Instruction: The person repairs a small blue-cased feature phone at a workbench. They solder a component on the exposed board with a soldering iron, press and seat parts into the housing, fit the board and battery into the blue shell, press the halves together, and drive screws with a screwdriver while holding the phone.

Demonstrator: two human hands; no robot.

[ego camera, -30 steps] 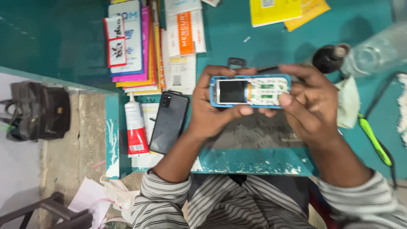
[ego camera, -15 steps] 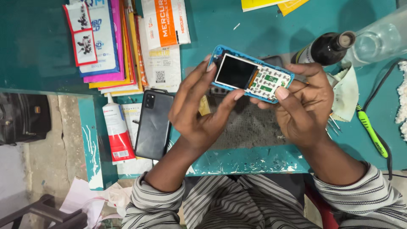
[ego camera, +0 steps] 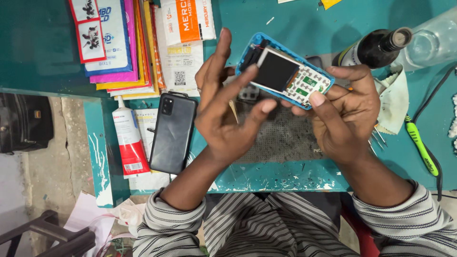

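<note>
A small keypad phone with a blue frame, its front cover off, shows a dark screen and a bare white-green keypad board. My right hand grips its right end, thumb on the keypad. My left hand is spread open beside the phone's left end, fingertips touching the screen's edge. Both hands hover above a dark grey work mat on the teal table.
A black smartphone lies face down left of my hands, beside a white-red tube. Coloured packets are stacked at the back left. A dark bottle, a clear bottle, a cloth and a green-handled tool sit on the right.
The phone has tilted and lifted at its left end. My left hand has let go of it and opened, with only its fingertips at the screen.
</note>
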